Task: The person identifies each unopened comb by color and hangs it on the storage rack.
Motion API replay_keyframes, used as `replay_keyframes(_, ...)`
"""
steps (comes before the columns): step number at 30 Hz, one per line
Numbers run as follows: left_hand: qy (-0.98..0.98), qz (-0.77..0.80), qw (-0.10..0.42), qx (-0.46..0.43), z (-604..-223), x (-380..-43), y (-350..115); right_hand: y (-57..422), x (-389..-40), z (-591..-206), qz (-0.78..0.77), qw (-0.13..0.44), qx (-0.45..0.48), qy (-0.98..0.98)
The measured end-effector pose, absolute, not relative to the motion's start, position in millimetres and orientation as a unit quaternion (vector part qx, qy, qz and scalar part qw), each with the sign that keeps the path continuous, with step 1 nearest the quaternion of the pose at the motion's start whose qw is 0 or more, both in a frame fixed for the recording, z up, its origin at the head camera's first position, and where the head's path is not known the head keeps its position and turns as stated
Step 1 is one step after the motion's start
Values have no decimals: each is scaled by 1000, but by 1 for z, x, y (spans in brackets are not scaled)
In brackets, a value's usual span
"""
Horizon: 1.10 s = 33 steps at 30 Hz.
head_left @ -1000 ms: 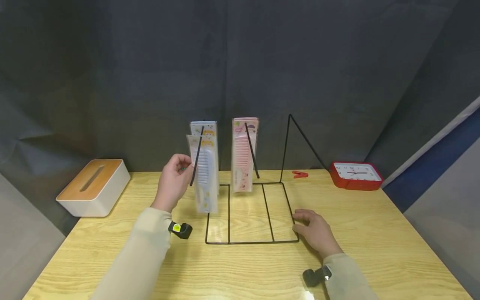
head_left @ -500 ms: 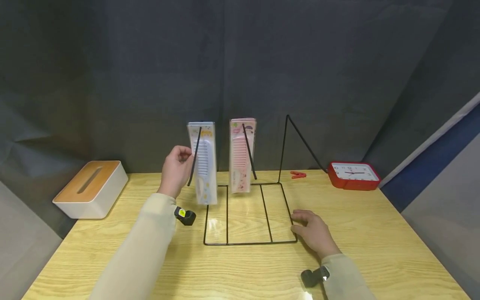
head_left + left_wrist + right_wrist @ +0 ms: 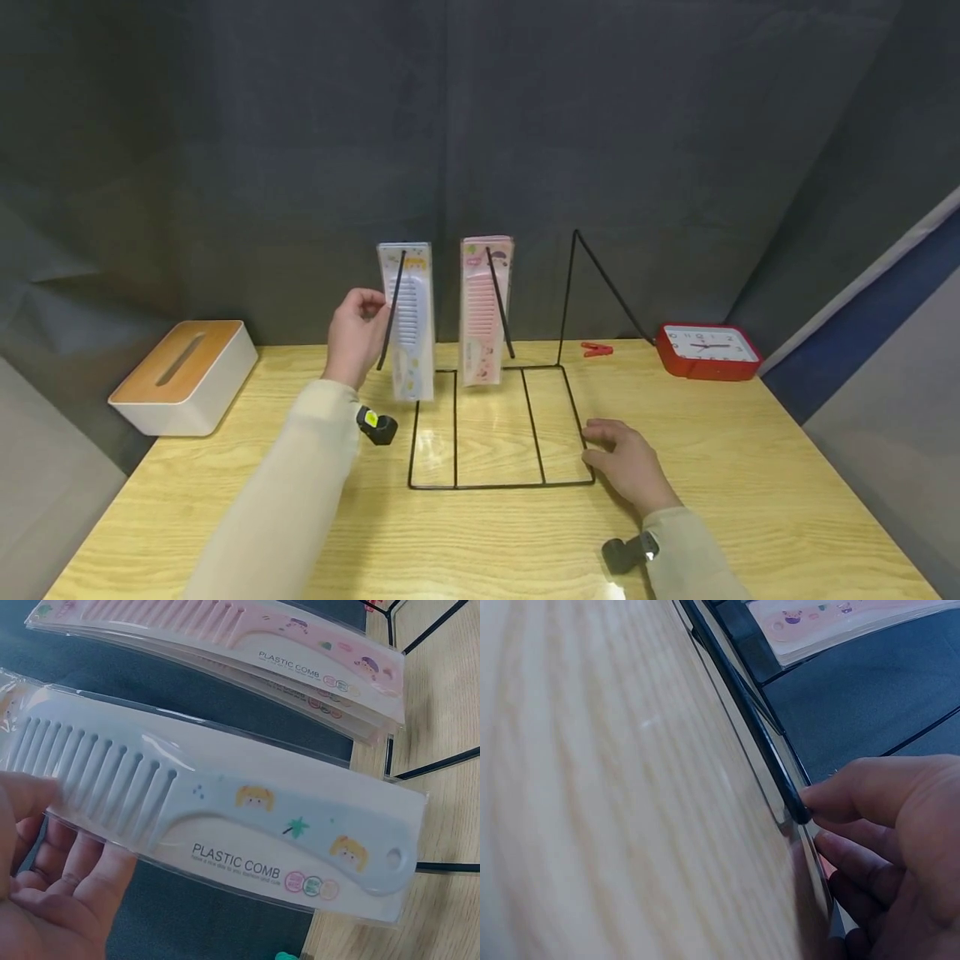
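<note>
My left hand (image 3: 356, 333) pinches the left edge of a packaged light-blue plastic comb (image 3: 247, 817), thumb in front and fingers behind. The pack hangs upright on the left hook of a black wire rack (image 3: 498, 486), flush with the blue pack behind it. Beside it, pink comb packs (image 3: 480, 333) hang on the middle hook. My right hand (image 3: 626, 462) holds the right side of the rack's base near the front corner, with thumb and fingertips at the wire (image 3: 757, 727).
A white tissue box (image 3: 180, 379) with a wooden lid stands at the left. Back right on the wooden table are a red clothes peg (image 3: 597, 349) and a red clock (image 3: 708, 352). The rack's right hook (image 3: 611, 283) juts forward with no packs on it.
My left hand has moved back along the left hook, sliding the front blue comb pack from lower and nearer to flush with the one behind. My right hand stays at the rack's base.
</note>
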<state>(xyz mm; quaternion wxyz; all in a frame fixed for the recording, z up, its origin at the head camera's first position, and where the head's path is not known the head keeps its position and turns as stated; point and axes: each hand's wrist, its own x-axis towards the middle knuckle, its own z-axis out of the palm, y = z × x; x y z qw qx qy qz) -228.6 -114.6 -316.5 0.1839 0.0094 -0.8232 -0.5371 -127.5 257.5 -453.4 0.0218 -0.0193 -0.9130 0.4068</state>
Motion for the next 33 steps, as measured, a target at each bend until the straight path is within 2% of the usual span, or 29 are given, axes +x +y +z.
replay_keyframes(33,-818,-543,189,-5,-337,-221,-122,258,-126,-453,417,19,-21,-909)
